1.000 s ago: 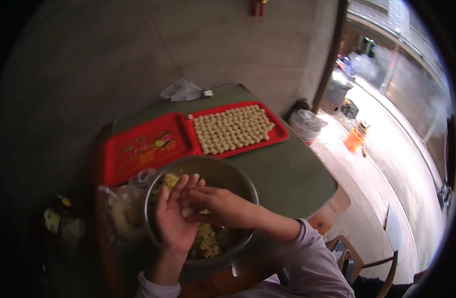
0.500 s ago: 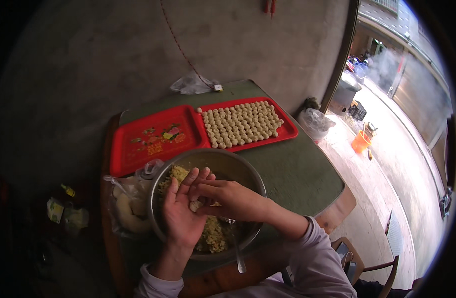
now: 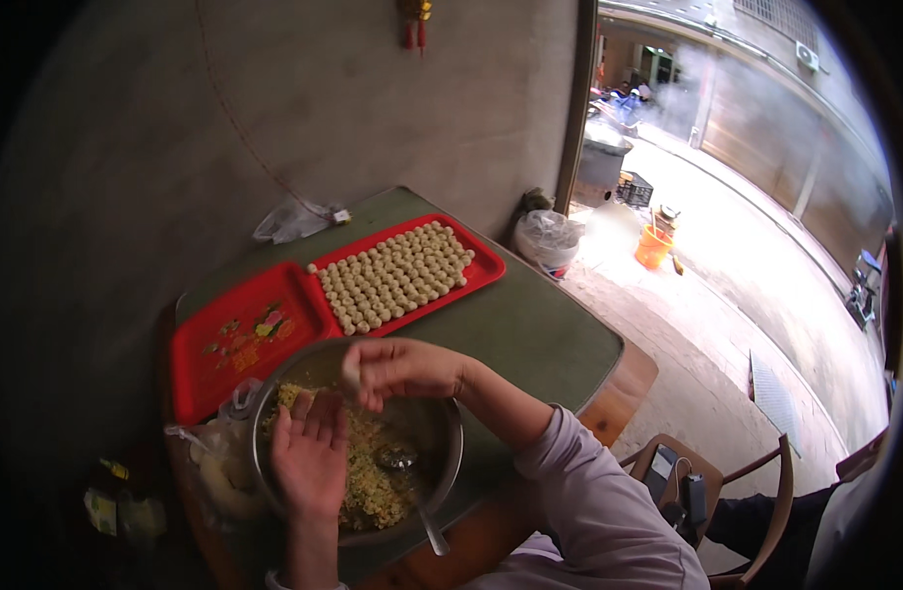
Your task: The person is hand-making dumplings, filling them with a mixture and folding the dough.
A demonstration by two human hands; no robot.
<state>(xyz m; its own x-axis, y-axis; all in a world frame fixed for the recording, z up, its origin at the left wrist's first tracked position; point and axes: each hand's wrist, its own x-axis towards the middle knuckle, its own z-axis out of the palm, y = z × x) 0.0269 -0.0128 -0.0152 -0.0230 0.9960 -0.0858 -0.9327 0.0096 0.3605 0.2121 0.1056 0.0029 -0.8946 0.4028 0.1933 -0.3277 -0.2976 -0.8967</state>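
Observation:
My left hand (image 3: 312, 457) is open, palm up, over the left part of a large metal bowl (image 3: 455, 460). Nothing lies on its palm. Above the bowl's far side is my right hand (image 3: 402, 372), its fingers curled and pinched together, smeared by motion; a pale small dough ball (image 3: 352, 370) shows faintly at the fingertips. Yellow-green chopped filling (image 3: 375, 492) sits in the bowl, with a metal spoon (image 3: 429, 523) leaning on the near rim. Beyond, rows of pale round dough balls (image 3: 392, 275) cover most of a red tray (image 3: 487, 264).
Another red tray (image 3: 198, 364) with a flower print overlaps the filled one. A plastic bag of dough (image 3: 225, 482) rests left of the bowl on the green table (image 3: 530, 334). A wooden chair (image 3: 781, 492) with devices on its seat stands right. An orange bucket (image 3: 653, 248) is outside.
My right hand has lifted away from my left palm, and the dough ball no longer lies there. My left fingers have spread flat. The view has swung right, shifting the table leftward.

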